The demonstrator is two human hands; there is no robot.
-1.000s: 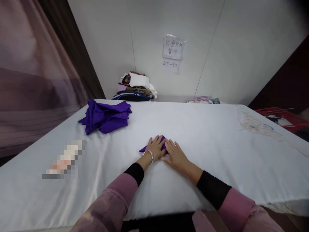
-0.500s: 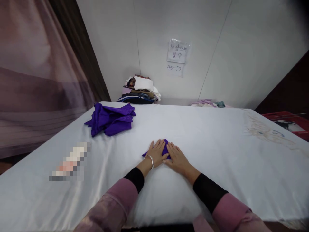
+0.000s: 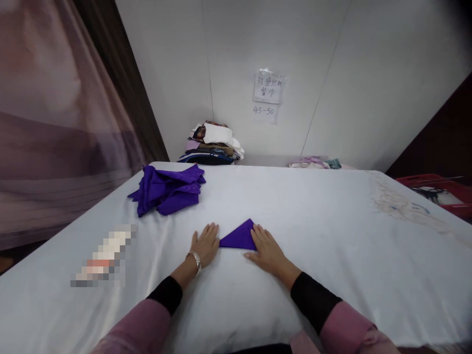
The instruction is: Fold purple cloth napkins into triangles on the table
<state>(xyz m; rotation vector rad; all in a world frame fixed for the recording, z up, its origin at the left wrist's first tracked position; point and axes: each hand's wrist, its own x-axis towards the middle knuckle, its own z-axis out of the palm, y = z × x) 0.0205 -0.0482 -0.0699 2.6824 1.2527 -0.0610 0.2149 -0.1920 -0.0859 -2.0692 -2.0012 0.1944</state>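
A purple cloth napkin [image 3: 239, 236], folded into a flat triangle, lies on the white tablecloth [image 3: 236, 300] with its peak pointing away from me. My right hand [image 3: 268, 248] rests flat over its right part, fingers stretched out, hiding that corner. At the left tip of the triangle is my left hand [image 3: 205, 244], palm down and fingers extended, with a silver bracelet at the wrist. Whether its edge touches the tip I cannot tell. Neither hand grips anything.
A loose heap of purple cloths [image 3: 167, 190] lies at the table's far left. Nearer, a blurred-out item [image 3: 106, 253] is on the cloth. Folded clothes [image 3: 214, 142] are piled beyond the far edge. Paper signs [image 3: 267, 93] hang on the wall; a red basket [image 3: 438, 189] stands right.
My left hand has slid off the napkin to the left, uncovering most of the triangle. My right hand stays on its right side. The view has tipped slightly upward.
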